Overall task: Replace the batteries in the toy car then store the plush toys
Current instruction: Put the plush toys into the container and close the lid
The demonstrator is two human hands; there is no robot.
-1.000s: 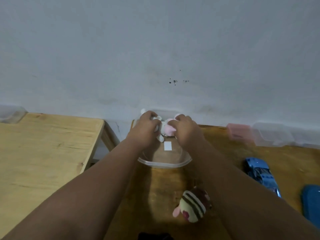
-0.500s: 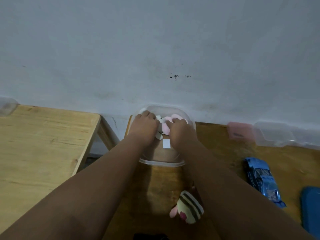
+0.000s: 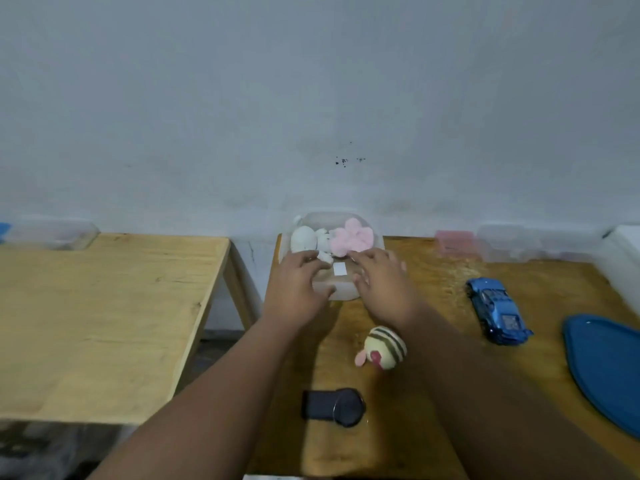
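A clear plastic tub (image 3: 375, 237) stands against the wall at the back of the darker wooden table. Inside it lie a white plush toy (image 3: 304, 239) and a pink plush toy (image 3: 351, 239). My left hand (image 3: 298, 289) and my right hand (image 3: 384, 282) hover at the tub's near rim, fingers spread, holding nothing. A striped cream and brown plush toy (image 3: 382, 348) lies on the table just in front of my right wrist. The blue toy car (image 3: 497, 310) sits to the right of the tub.
A black cylindrical object (image 3: 334, 407) lies near the table's front edge. A blue lid (image 3: 609, 365) rests at the far right. A pink box (image 3: 453, 240) and clear containers (image 3: 509, 240) line the wall. A lighter wooden table (image 3: 97, 317) stands to the left across a gap.
Both hands have let go of the white and pink plush toys, which now lie in the tub, and have drawn back toward me with fingers apart.
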